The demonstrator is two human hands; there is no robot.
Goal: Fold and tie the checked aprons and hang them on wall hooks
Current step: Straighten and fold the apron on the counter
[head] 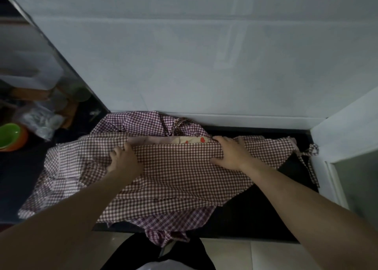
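Note:
A brown-and-white checked apron (176,173) lies spread over the dark counter (266,214). My left hand (124,159) grips its folded upper edge on the left. My right hand (231,151) grips the same edge on the right. One apron tie (309,157) trails off toward the right wall. A purple checked apron (141,122) lies bunched behind against the wall, and more purple checked cloth (163,224) hangs over the counter's front edge. A cream patch with red hearts (196,140) peeks out between the two aprons.
A white tiled wall (184,55) rises directly behind the counter. A white wall corner and door frame (343,147) close off the right side. At the left stand stacked green and orange bowls (10,136) and crumpled plastic bags (41,120).

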